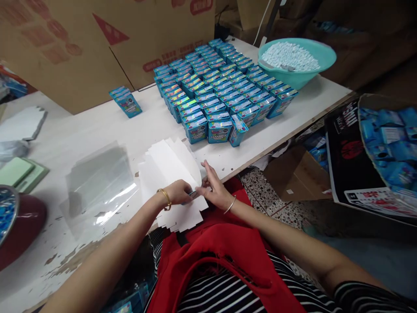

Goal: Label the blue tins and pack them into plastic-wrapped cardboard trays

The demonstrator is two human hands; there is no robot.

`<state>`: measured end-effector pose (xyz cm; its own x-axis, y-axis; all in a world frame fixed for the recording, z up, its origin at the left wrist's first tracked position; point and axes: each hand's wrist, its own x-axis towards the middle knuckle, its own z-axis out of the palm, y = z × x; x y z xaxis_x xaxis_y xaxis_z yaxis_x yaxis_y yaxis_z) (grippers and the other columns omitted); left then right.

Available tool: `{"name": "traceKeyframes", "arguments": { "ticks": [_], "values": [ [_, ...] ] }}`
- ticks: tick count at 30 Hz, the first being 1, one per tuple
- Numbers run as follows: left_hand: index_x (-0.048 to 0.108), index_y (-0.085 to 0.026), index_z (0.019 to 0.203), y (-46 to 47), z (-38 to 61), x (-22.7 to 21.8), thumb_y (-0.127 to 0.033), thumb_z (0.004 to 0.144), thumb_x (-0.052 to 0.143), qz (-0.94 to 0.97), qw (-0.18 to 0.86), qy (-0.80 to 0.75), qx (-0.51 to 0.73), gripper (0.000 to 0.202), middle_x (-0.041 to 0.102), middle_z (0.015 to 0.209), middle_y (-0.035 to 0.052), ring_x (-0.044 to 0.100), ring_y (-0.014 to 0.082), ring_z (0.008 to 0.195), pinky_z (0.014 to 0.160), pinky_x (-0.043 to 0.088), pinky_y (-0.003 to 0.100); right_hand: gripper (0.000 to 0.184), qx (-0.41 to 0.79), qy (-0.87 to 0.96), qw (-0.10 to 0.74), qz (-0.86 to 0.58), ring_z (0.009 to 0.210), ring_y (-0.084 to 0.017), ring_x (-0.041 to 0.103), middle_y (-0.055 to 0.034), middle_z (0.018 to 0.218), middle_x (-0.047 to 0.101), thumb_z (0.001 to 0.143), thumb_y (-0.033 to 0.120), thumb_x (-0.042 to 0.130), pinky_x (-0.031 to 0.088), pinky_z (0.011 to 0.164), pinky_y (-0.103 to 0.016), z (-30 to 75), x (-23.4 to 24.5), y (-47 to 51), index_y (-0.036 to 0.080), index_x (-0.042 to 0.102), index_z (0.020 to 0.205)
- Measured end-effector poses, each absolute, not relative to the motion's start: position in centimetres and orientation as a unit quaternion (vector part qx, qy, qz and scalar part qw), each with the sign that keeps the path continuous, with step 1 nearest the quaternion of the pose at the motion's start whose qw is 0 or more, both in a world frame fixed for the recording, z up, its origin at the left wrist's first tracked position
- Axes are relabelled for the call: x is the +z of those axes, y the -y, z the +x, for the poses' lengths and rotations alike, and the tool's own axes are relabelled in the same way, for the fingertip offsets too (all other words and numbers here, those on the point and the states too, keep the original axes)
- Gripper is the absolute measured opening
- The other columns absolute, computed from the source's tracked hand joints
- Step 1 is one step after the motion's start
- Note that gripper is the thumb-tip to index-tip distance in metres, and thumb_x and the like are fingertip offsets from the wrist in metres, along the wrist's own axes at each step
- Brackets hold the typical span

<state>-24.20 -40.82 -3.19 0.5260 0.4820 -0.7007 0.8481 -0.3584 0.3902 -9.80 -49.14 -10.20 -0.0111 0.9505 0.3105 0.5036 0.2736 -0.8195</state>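
A stack of flat white carton blanks (159, 165) lies at the table's front edge, its sheets fanned unevenly. My left hand (178, 192), with a gold bracelet, is closed on the near part of one blank over the stack. My right hand (215, 189), with a thin silver bangle, pinches the same blank's right edge, thumb and fingers close to the left hand's fingertips. The top sheet bows upward near my right fingers. A small strip of blue print shows between both hands. The exact fingertip contact is partly hidden.
Rows of filled blue candy boxes (220, 130) stand behind the stack. Clear plastic sheets (100, 178) lie left, near a green scale (24, 171) and a red pot (28, 226). A turquoise basin (298, 78) holds small pale pieces. A large cardboard box (130, 48) stands behind.
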Motion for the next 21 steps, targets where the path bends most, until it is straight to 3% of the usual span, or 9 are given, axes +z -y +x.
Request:
{"name": "traceKeyframes", "arguments": {
  "ticks": [4, 6, 8, 11, 14, 17, 19, 21],
  "values": [
    [0.065, -0.017, 0.088, 42.8, -24.0, -1.9, -0.02, 0.071, 0.06, 0.833, 0.347, -0.405, -0.147, 0.018, 0.066, 0.071, 0.0003, 0.057, 0.0142, 0.064, 0.061, 0.04, 0.025, 0.059, 0.286, 0.682, 0.362, -0.567, 0.114, -0.022, 0.052, -0.0145, 0.13, 0.05, 0.088, 0.016, 0.045, 0.046, 0.097, -0.038, -9.1, -8.9, 46.2, 0.014, 0.03, 0.145],
    [0.064, -0.019, 0.094, 42.6, -24.6, -0.8, -0.024, 0.078, 0.057, 0.853, 0.35, -0.379, -0.083, 0.018, 0.069, 0.078, 0.0016, 0.059, 0.0145, 0.068, 0.066, 0.043, 0.026, 0.055, 0.278, 0.719, 0.3, -0.562, 0.114, -0.02, 0.053, -0.0105, 0.128, 0.054, 0.086, 0.008, 0.04, 0.044, 0.098, -0.035, -8.5, -8.0, 45.0, 0.017, 0.039, 0.141],
    [0.065, -0.018, 0.093, 41.0, -25.8, 0.2, -0.033, 0.087, 0.047, 0.879, 0.286, -0.382, 0.008, 0.024, 0.07, 0.085, 0.0053, 0.061, 0.0167, 0.076, 0.072, 0.045, 0.029, 0.056, 0.263, 0.758, 0.238, -0.548, 0.109, -0.018, 0.055, -0.0065, 0.129, 0.056, 0.086, 0.007, 0.038, 0.046, 0.093, -0.033, -7.6, -7.2, 44.3, 0.022, 0.04, 0.141],
    [0.064, -0.018, 0.109, 36.9, -28.4, 0.4, -0.042, 0.092, 0.037, 0.901, 0.128, -0.398, 0.113, 0.04, 0.065, 0.116, 0.012, 0.057, 0.0251, 0.107, 0.092, 0.042, 0.042, 0.058, 0.21, 0.817, 0.147, -0.517, 0.102, -0.018, 0.056, -0.0049, 0.118, 0.062, 0.088, 0.005, 0.038, 0.046, 0.084, -0.03, -6.4, -6.4, 43.6, 0.027, 0.038, 0.142],
    [0.064, -0.019, 0.114, 33.4, -30.9, -0.6, -0.046, 0.091, 0.035, 0.903, 0.177, -0.391, 0.037, 0.045, 0.063, 0.123, 0.0097, 0.055, 0.0256, 0.114, 0.098, 0.04, 0.042, 0.062, 0.14, 0.863, 0.075, -0.479, 0.095, -0.019, 0.055, -0.0067, 0.105, 0.063, 0.088, 0.001, 0.037, 0.044, 0.079, -0.03, -5.9, -6.3, 43.4, 0.027, 0.034, 0.144],
    [0.064, -0.021, 0.115, 32.3, -31.9, -1.7, -0.05, 0.088, 0.041, 0.889, 0.267, -0.369, -0.052, 0.045, 0.068, 0.113, 0.0058, 0.062, 0.0212, 0.101, 0.089, 0.046, 0.034, 0.053, 0.102, 0.884, 0.055, -0.454, 0.093, -0.021, 0.054, -0.01, 0.108, 0.059, 0.094, 0.02, 0.044, 0.043, 0.078, -0.032, -5.9, -5.9, 43.6, 0.027, 0.033, 0.145],
    [0.062, -0.021, 0.117, 32.5, -31.6, -2.1, -0.047, 0.083, 0.05, 0.903, 0.219, -0.361, -0.083, 0.044, 0.068, 0.11, 0.0064, 0.062, 0.0225, 0.097, 0.086, 0.047, 0.034, 0.054, 0.114, 0.882, 0.064, -0.452, 0.096, -0.024, 0.053, -0.0115, 0.111, 0.058, 0.093, 0.043, 0.048, 0.042, 0.08, -0.035, -6.1, -5.5, 43.9, 0.027, 0.035, 0.144],
    [0.062, -0.019, 0.112, 33.0, -30.8, -2.4, -0.04, 0.081, 0.054, 0.919, 0.126, -0.354, -0.117, 0.038, 0.067, 0.105, 0.0078, 0.061, 0.025, 0.095, 0.082, 0.047, 0.037, 0.057, 0.144, 0.867, 0.072, -0.471, 0.101, -0.025, 0.052, -0.0116, 0.113, 0.057, 0.093, 0.052, 0.044, 0.041, 0.083, -0.036, -6.6, -5.1, 44.0, 0.025, 0.037, 0.142]
  ]
}}
